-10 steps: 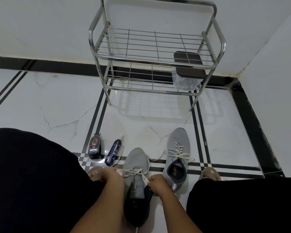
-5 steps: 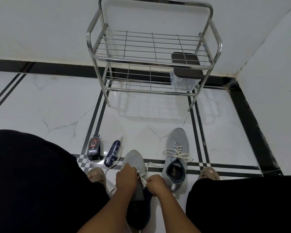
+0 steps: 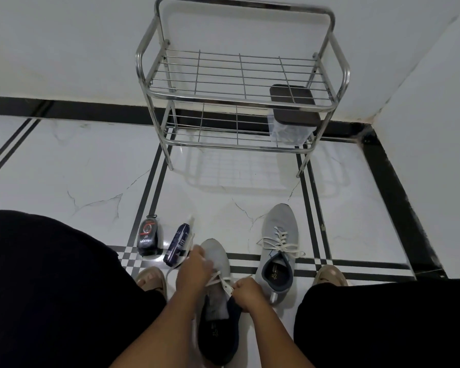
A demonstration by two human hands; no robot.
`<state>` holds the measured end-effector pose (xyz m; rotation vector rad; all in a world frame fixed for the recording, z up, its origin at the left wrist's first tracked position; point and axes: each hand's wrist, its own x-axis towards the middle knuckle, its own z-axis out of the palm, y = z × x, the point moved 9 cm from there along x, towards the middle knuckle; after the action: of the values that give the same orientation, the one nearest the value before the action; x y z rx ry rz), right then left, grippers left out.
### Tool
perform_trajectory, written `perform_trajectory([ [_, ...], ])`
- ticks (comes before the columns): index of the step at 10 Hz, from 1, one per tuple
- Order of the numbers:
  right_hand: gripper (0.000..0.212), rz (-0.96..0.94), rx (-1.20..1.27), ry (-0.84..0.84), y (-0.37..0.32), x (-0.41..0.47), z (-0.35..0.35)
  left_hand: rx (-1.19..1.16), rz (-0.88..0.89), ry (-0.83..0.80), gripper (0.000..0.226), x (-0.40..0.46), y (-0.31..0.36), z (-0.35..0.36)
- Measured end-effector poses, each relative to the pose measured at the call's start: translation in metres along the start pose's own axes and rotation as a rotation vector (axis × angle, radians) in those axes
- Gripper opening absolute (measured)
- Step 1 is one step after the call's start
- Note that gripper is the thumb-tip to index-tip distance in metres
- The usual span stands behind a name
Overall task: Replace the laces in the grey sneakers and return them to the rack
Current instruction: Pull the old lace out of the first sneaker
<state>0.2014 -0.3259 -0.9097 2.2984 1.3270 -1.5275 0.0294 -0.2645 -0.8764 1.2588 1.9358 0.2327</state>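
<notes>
- Person seated on the tiled floor, dark-clothed knees at either side of the view; both forearms reach down between them
- Near grey sneaker lies on the floor between the knees, toe pointing away toward the rack; its dark opening faces the camera
- Left hand rests over the left side of that sneaker, fingers curled round a white lace; a strand of the lace trails from the hand to the floor at left
- Right hand sits at the right edge of the sneaker's throat, fingertips pinching the lace end; the lace runs taut between the two hands across the tongue
- Second grey sneaker stands on the floor just right of the first, apart from both hands; it is laced in white, ends loose across its top
- Metal rack, two wire shelves, stands against the wall beyond the sneakers; both sneakers are off it
- Clear container with a dark lid sits on the rack's lower shelf at right
- Small dark polish applicator and a dark spray bottle lie side by side on the floor, left of the near sneaker; the bottle is close to the left hand
</notes>
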Motion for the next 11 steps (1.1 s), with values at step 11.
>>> perform_trajectory([
  [11,0.025,0.140,0.170,-0.192,0.004,-0.006,-0.010,0.180,-0.179,-0.047,0.025,-0.028,-0.025,0.017],
])
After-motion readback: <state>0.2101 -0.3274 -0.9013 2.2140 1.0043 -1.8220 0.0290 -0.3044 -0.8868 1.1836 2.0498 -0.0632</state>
